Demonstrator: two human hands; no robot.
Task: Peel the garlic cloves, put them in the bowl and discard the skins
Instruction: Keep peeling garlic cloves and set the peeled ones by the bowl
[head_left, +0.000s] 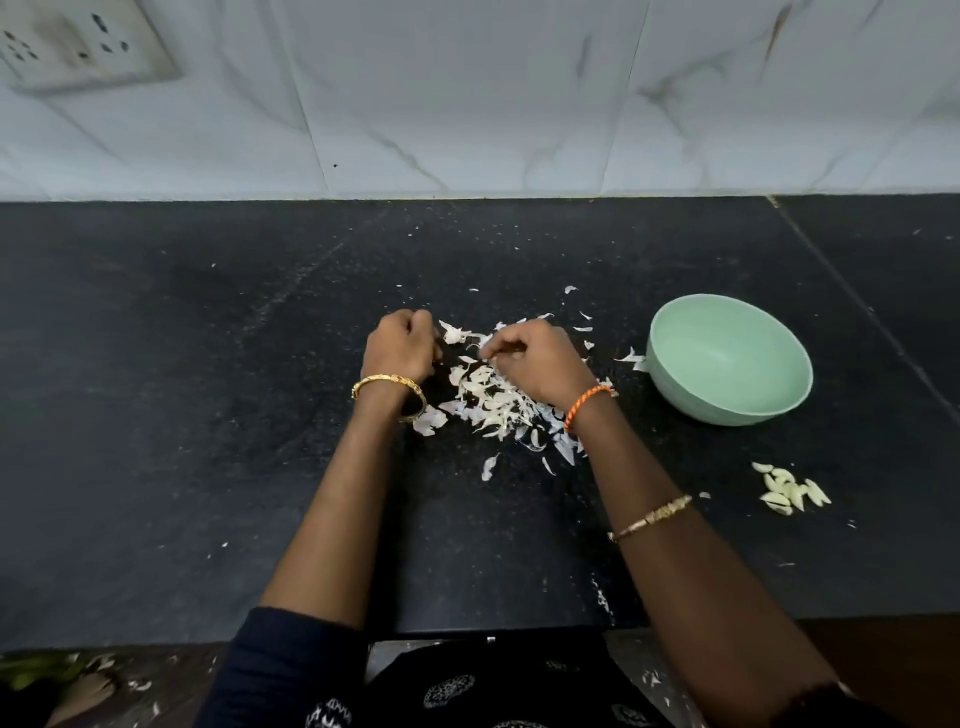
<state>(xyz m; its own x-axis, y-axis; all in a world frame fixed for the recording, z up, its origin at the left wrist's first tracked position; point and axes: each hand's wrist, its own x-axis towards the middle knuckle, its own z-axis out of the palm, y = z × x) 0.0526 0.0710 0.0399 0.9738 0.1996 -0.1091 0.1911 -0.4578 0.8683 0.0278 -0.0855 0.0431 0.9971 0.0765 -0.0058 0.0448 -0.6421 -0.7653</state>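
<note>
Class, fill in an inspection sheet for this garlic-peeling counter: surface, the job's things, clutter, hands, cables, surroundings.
Surface: black speckled stone counter, dusted with white flecks.
Job's things: pale green round bowl, empty inside; small heap of peeled pale garlic cloves on the counter near the bowl, not in it.
Clutter: pile of white papery garlic skins between the wrists, bits scattered around.
Hands: left hand with fingers curled, contents hidden; right hand pinching at the skins.
Cables: nothing seen.
Surroundings: white marble-patterned wall tiles; smudged white wall socket.
</note>
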